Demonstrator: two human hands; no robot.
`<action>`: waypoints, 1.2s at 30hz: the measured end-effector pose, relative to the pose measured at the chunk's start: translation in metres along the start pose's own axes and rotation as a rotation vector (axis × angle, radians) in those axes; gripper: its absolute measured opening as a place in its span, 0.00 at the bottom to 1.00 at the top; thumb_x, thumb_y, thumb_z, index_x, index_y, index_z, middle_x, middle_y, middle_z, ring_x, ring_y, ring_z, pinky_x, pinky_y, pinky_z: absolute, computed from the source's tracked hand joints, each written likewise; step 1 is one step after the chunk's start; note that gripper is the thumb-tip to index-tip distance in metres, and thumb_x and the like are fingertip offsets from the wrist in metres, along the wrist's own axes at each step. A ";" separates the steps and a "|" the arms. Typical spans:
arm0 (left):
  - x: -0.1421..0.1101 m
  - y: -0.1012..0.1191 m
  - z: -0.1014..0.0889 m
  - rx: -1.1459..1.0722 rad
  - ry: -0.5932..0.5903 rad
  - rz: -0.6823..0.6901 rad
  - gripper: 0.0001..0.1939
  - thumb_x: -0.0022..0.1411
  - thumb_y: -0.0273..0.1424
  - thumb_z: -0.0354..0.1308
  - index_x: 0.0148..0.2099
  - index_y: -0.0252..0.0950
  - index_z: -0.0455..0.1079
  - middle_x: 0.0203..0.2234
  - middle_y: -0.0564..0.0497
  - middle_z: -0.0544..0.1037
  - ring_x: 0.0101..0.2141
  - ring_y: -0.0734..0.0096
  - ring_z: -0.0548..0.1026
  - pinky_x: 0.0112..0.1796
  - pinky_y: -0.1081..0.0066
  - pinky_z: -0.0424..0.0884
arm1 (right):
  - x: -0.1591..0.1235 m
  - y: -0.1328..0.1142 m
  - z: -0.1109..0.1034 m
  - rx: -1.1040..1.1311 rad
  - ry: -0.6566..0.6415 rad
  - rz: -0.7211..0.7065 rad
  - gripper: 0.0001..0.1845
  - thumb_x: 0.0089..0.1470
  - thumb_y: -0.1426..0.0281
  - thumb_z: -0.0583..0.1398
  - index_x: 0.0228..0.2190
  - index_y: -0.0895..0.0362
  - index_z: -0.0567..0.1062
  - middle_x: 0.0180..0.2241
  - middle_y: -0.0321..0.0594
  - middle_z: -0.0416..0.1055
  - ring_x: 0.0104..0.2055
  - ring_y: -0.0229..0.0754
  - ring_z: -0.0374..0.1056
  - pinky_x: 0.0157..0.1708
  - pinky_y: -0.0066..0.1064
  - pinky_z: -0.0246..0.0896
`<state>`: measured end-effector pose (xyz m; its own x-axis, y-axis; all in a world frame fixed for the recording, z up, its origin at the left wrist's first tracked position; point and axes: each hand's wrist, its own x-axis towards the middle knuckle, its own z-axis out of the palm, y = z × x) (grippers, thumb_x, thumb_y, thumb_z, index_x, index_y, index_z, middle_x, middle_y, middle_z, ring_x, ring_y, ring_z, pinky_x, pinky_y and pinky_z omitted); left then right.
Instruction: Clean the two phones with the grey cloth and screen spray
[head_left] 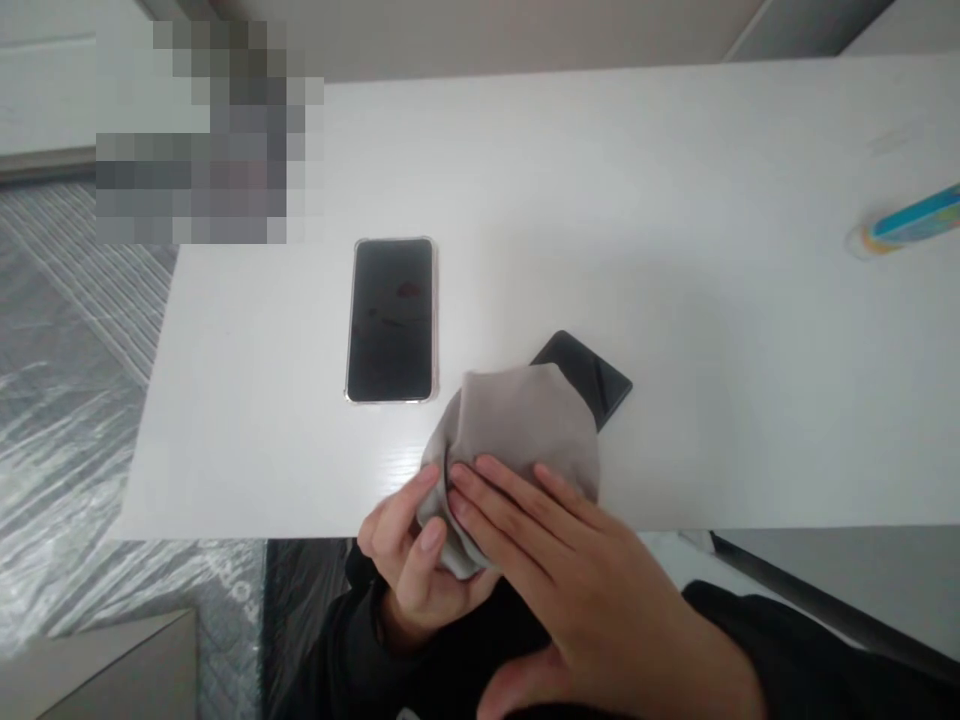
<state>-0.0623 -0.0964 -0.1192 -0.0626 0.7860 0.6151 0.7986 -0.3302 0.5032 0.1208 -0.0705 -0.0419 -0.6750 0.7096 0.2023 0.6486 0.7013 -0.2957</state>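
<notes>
A grey cloth (525, 425) covers most of a dark phone (592, 378) whose far end sticks out over the white table. My left hand (409, 555) grips the near end of that covered phone from below, at the table's front edge. My right hand (577, 580) lies on top of the cloth, fingers stretched flat and pressing it against the phone. A second phone (391, 320) in a clear case lies face up, screen dark, on the table to the left, apart from both hands.
The white table (675, 200) spans the view. A blue and orange object (911, 225) lies at the right edge. Grey plastic-wrapped flooring (67, 380) is on the left. A pixelated patch sits at the upper left.
</notes>
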 end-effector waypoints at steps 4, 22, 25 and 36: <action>0.007 0.003 -0.004 -0.044 0.037 0.122 0.49 0.55 0.46 0.73 0.70 0.47 0.51 0.53 0.44 0.73 0.44 0.57 0.78 0.37 0.60 0.77 | -0.003 0.021 -0.008 -0.097 0.021 0.248 0.51 0.64 0.37 0.43 0.68 0.65 0.61 0.68 0.56 0.60 0.72 0.59 0.55 0.67 0.56 0.54; 0.013 0.001 -0.013 -0.045 0.003 0.129 0.32 0.65 0.34 0.65 0.67 0.41 0.59 0.51 0.42 0.76 0.47 0.57 0.79 0.45 0.58 0.76 | 0.000 0.010 -0.001 0.034 -0.026 -0.108 0.49 0.61 0.34 0.49 0.66 0.58 0.66 0.69 0.40 0.62 0.72 0.43 0.54 0.67 0.36 0.58; 0.015 0.003 -0.014 -0.047 -0.026 0.129 0.42 0.60 0.40 0.70 0.70 0.40 0.55 0.52 0.40 0.75 0.48 0.55 0.79 0.45 0.57 0.77 | 0.005 0.031 -0.006 -0.071 0.022 0.140 0.52 0.62 0.35 0.45 0.67 0.63 0.64 0.68 0.53 0.61 0.71 0.54 0.58 0.64 0.50 0.62; 0.023 0.013 -0.022 -0.013 -0.110 0.116 0.43 0.64 0.41 0.68 0.71 0.31 0.51 0.54 0.36 0.75 0.56 0.55 0.74 0.53 0.58 0.75 | -0.015 0.026 -0.004 -0.076 0.031 -0.038 0.54 0.62 0.34 0.43 0.69 0.63 0.60 0.68 0.51 0.62 0.71 0.52 0.58 0.67 0.50 0.57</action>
<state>-0.0665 -0.0943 -0.0845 0.0961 0.7945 0.5996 0.7887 -0.4282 0.4411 0.1489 -0.0628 -0.0491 -0.6892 0.6832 0.2415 0.6483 0.7302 -0.2156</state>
